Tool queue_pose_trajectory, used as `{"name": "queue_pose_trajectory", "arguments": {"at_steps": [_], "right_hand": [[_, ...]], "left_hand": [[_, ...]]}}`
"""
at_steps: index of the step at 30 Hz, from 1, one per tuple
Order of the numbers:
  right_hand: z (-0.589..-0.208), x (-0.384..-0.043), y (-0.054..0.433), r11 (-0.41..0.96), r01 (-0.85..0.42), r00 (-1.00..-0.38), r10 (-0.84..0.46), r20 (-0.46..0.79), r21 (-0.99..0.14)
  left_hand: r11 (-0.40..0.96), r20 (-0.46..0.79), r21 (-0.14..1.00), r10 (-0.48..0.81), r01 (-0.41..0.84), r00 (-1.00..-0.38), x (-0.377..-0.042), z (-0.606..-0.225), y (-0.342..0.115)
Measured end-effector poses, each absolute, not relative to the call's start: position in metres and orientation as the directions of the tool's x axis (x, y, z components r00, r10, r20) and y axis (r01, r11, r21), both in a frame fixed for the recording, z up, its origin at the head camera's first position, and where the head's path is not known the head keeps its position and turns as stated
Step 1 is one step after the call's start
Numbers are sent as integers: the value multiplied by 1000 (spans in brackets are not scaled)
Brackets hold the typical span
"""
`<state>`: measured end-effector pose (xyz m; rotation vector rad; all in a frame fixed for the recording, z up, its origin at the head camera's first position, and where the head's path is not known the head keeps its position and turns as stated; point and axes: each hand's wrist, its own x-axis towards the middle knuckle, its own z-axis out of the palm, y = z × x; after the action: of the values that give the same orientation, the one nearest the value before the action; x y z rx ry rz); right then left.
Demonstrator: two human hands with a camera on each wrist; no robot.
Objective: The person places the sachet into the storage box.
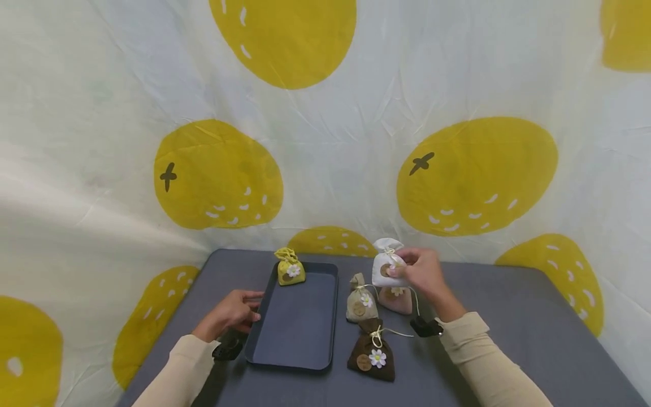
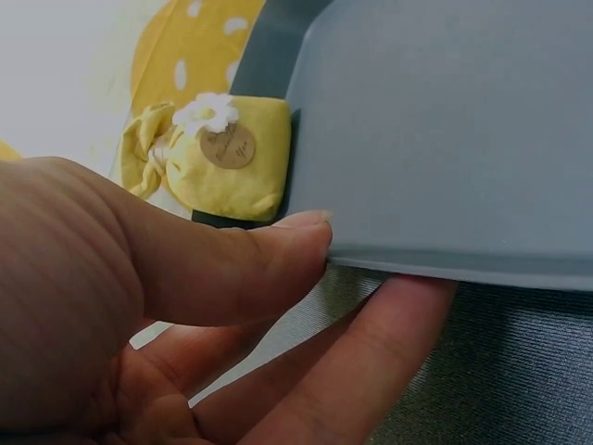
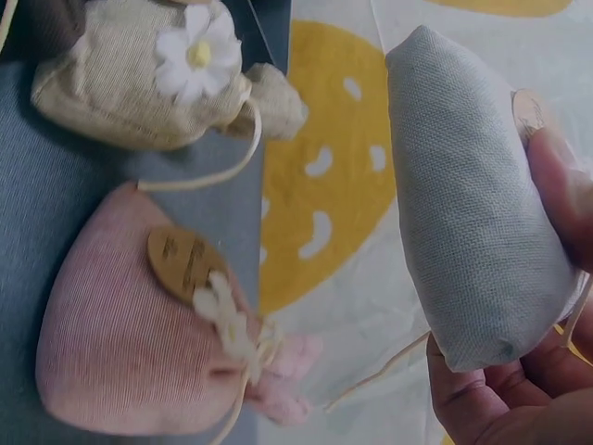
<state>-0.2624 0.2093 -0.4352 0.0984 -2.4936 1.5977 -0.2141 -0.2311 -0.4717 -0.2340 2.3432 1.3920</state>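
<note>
My right hand (image 1: 421,274) holds a white drawstring pouch (image 1: 387,262) up over the table, thumb on its front by the round tag. Beneath it sits a pink pouch (image 3: 139,324), partly hidden in the head view. A beige pouch (image 1: 362,305) stands to its left, and a dark brown pouch (image 1: 373,353) lies nearer me. On the left, my left hand (image 1: 235,312) pinches the long rim of a dark grey tray (image 1: 333,316), thumb at the edge and a finger underneath. A yellow pouch (image 1: 291,272) with a white flower sits in the tray's far left corner.
The grey table (image 1: 488,305) carries everything. A white curtain (image 1: 346,164) printed with yellow fruit hangs close behind the table's far edge and along its sides. Loose cords trail from the brown and pink pouches.
</note>
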Motion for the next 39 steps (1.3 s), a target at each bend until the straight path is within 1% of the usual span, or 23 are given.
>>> {"name": "queue_pose_trajectory", "arguments": {"at_steps": [7, 16, 22, 30, 33, 39], "right_hand": [[-433, -265, 195, 400, -150, -983, 39, 180, -904], [-426, -265, 173, 333, -153, -986, 15, 168, -930], [-428, -267, 162, 347, -146, -988, 1, 157, -926], [-427, -272, 150, 332, -167, -985, -18, 171, -928], [-426, -274, 145, 343, -173, -984, -12, 180, -923], [-423, -276, 135, 359, -202, -979, -39, 201, -911]], "left_hand": [[491, -414, 803, 51, -338, -909, -213, -472, -229], [505, -410, 795, 42, -335, -911, -212, -472, -230], [495, -409, 802, 44, -336, -911, -212, -474, -231], [493, -405, 802, 30, -339, -914, -212, -472, -228], [488, -406, 804, 31, -340, -913, -212, -471, -227], [487, -402, 806, 32, -337, -915, -212, -471, -227]]}}
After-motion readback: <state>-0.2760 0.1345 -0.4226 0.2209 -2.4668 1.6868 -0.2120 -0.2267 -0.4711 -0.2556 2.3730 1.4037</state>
